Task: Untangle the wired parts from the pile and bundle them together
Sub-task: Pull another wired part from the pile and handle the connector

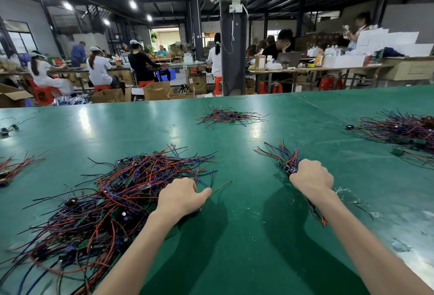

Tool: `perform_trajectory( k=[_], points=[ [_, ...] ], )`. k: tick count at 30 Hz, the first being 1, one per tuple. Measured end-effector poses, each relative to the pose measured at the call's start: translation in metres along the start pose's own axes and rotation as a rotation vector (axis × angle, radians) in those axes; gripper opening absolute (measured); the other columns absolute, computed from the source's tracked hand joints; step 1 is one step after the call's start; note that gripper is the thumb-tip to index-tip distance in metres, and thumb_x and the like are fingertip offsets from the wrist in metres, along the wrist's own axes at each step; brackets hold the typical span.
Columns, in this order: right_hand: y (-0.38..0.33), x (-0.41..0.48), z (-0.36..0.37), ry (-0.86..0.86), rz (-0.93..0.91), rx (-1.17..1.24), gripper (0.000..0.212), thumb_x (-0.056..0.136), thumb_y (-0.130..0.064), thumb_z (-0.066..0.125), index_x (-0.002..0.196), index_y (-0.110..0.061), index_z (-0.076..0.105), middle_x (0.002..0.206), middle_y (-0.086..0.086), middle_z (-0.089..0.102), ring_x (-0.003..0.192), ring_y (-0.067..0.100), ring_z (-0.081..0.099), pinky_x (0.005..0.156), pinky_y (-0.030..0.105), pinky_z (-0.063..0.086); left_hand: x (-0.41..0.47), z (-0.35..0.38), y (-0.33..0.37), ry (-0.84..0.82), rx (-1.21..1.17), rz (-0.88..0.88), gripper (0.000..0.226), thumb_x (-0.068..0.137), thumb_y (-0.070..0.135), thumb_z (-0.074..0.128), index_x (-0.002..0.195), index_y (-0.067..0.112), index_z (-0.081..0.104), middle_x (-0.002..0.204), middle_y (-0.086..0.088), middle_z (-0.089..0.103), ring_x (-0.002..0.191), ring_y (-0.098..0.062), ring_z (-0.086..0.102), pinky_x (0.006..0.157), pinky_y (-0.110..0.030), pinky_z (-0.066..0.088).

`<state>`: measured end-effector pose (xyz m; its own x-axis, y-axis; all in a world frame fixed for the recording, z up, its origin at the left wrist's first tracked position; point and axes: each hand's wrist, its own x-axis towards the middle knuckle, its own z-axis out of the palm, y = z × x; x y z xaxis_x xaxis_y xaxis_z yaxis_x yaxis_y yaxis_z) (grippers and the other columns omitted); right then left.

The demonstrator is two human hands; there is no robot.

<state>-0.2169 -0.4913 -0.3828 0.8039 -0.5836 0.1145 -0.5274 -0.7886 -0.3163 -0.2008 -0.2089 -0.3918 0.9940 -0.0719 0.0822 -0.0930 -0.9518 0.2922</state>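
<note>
Fingers [303, 165] of my right hand [312, 177] grip a small bundle [285, 156]; my left hand [180, 197] pinches one wire [222, 186] from the big pile [112, 196], so I judge most untangling remains.

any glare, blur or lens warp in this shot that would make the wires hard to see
Head view: ceiling lamps leave pale glare patches on the glossy green table; the big tangled pile of red, blue and black wires smears into blur at lower left; wide-lens stretch shows toward the corners; soft shadows lie under both forearms.
</note>
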Motion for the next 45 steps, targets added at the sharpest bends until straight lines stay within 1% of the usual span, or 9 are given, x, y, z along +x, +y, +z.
perform_trajectory(
  k=[3,6,12,17,21,25,33,39,45],
  points=[
    [0.001,0.001,-0.002,0.02,0.014,-0.045,0.007,0.08,-0.014,0.059,0.08,-0.013,0.053,0.098,0.01,0.062,0.092,0.03,0.061,0.067,0.027,0.039,0.002,-0.003,-0.003,-0.104,-0.033,0.034,0.052,0.07,0.073,0.056,0.078,0.023,0.06,0.085,0.006,0.065,0.085,-0.017,0.059,0.072,-0.029,0.045],
    [0.003,0.001,-0.004,0.02,0.018,-0.065,0.011,0.081,-0.016,0.06,0.076,-0.012,0.051,0.092,0.009,0.06,0.081,0.029,0.056,0.065,0.027,0.039,0.004,-0.003,-0.007,-0.18,-0.085,0.085,0.036,0.067,0.06,0.067,0.077,0.027,0.059,0.085,0.009,0.063,0.087,-0.014,0.059,0.078,-0.03,0.049],
    [-0.002,-0.003,0.001,0.17,-0.073,0.028,0.019,0.085,-0.021,0.058,0.096,-0.005,0.058,0.103,0.017,0.062,0.098,0.035,0.06,0.071,0.034,0.044,0.006,0.002,-0.004,-0.056,-0.169,0.158,0.02,0.078,0.043,0.067,0.067,0.028,0.058,0.076,0.008,0.063,0.08,-0.016,0.06,0.075,-0.028,0.048],
    [-0.023,-0.024,0.011,0.347,-0.319,0.192,0.014,0.088,-0.017,0.055,0.09,-0.006,0.063,0.093,0.014,0.066,0.088,0.033,0.061,0.069,0.035,0.045,0.004,0.001,0.007,-0.129,-0.924,0.064,0.017,0.09,0.021,0.064,0.081,0.008,0.059,0.069,-0.002,0.058,0.051,-0.016,0.063,0.055,-0.028,0.055],
    [-0.051,-0.053,0.025,-0.032,-0.42,0.604,0.028,0.088,-0.024,0.062,0.063,-0.01,0.065,0.064,0.01,0.066,0.059,0.023,0.057,0.056,0.029,0.039,-0.004,0.004,0.021,-0.242,-1.25,0.004,0.01,0.091,0.01,0.061,0.087,0.001,0.056,0.071,-0.005,0.054,0.047,-0.013,0.061,0.049,-0.025,0.055],
    [-0.067,-0.078,0.035,-0.567,-0.284,1.105,0.027,0.091,-0.025,0.062,0.067,-0.013,0.065,0.062,0.005,0.061,0.038,0.01,0.045,0.037,0.019,0.034,-0.012,0.012,0.03,-0.242,-1.351,0.013,0.005,0.091,0.003,0.058,0.086,0.003,0.058,0.074,-0.009,0.064,0.049,-0.015,0.063,0.052,-0.026,0.056],
    [-0.063,-0.075,0.03,-0.752,-0.053,1.433,0.011,0.087,-0.014,0.065,0.078,-0.007,0.064,0.062,0.002,0.059,0.04,0.009,0.048,0.04,0.019,0.044,-0.013,0.015,0.028,-0.254,-1.452,0.087,0.008,0.082,-0.007,0.063,0.08,0.0,0.065,0.075,-0.013,0.072,0.062,-0.014,0.068,0.063,-0.02,0.057],
    [-0.059,-0.066,0.029,-0.787,0.043,1.57,0.008,0.085,-0.007,0.065,0.08,-0.01,0.059,0.057,0.0,0.06,0.041,0.009,0.048,0.04,0.018,0.044,-0.014,0.009,0.023,-0.441,-1.442,0.223,0.025,0.07,-0.007,0.072,0.094,-0.004,0.072,0.114,-0.009,0.069,0.104,-0.021,0.066,0.092,-0.024,0.052],
    [-0.054,-0.056,0.027,-0.782,0.172,1.676,0.012,0.085,0.001,0.061,0.078,-0.008,0.057,0.054,0.003,0.062,0.041,0.01,0.052,0.039,0.018,0.045,-0.018,0.01,0.029,-0.552,-1.479,0.197,0.064,0.063,-0.028,0.016,0.109,-0.018,0.059,0.128,-0.023,0.057,0.105,-0.025,0.064,0.095,-0.026,0.05]
  ],
)
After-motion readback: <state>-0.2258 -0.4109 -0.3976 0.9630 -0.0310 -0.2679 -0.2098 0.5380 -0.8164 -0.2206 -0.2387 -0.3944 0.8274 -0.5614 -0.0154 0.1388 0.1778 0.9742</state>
